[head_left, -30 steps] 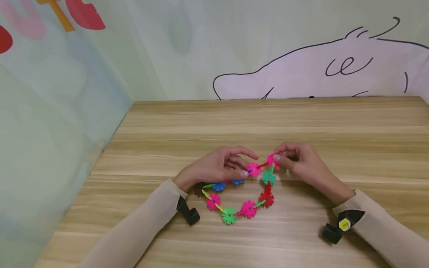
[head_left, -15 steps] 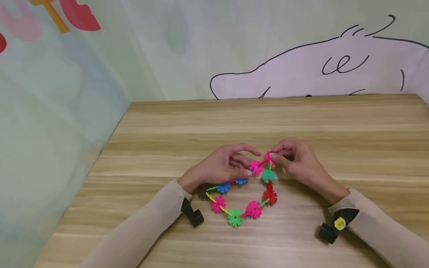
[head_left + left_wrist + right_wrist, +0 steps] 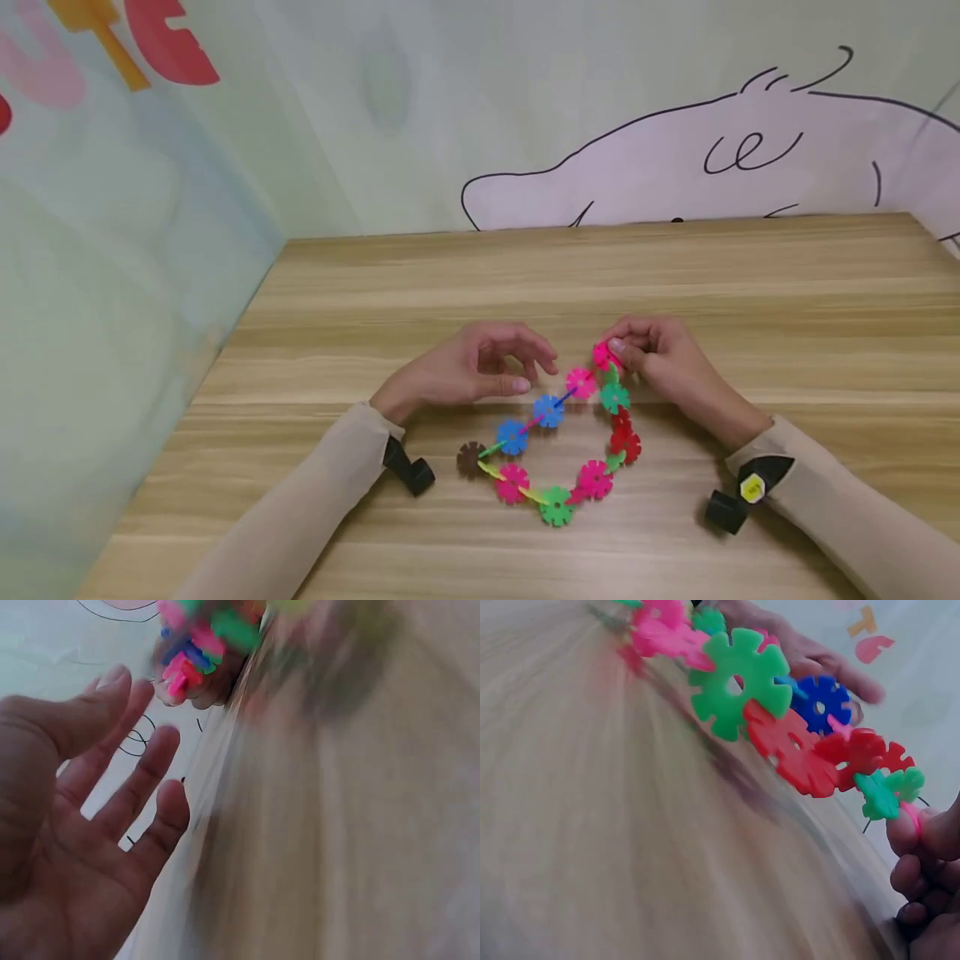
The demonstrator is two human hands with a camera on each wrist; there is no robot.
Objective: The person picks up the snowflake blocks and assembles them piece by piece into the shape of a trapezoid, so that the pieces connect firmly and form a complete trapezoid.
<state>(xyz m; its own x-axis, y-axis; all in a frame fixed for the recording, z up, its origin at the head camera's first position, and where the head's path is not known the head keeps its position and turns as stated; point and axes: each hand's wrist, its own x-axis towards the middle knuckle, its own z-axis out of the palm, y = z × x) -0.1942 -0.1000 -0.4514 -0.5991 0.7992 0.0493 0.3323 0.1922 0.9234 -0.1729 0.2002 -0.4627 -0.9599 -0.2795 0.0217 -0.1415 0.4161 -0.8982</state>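
A closed loop of notched plastic snowflake discs (image 3: 557, 507) in pink, green, red, blue and brown hangs slanting over the table. Between thumb and index finger, my right hand (image 3: 675, 371) pinches a pink disc (image 3: 604, 356) at the loop's upper right corner. In the right wrist view, the pinched disc's pink edge (image 3: 912, 815) shows between the fingertips, beside teal discs (image 3: 880, 796). My left hand (image 3: 457, 367) holds nothing; its fingers are loosely bent, a short way left of a light pink disc (image 3: 581, 383). The left wrist view shows those fingers spread apart.
The wooden table (image 3: 420, 308) reaches back to a wall (image 3: 337, 125) with a cartoon outline. A second painted wall (image 3: 135, 292) stands along the left side. Black wrist cameras sit on the left sleeve (image 3: 315, 492) and the right sleeve (image 3: 840, 500).
My left hand has let go of the loop and drawn back to the left. The loop's left side has dropped nearer, baring the blue discs and brown disc. My right hand keeps its pinch.
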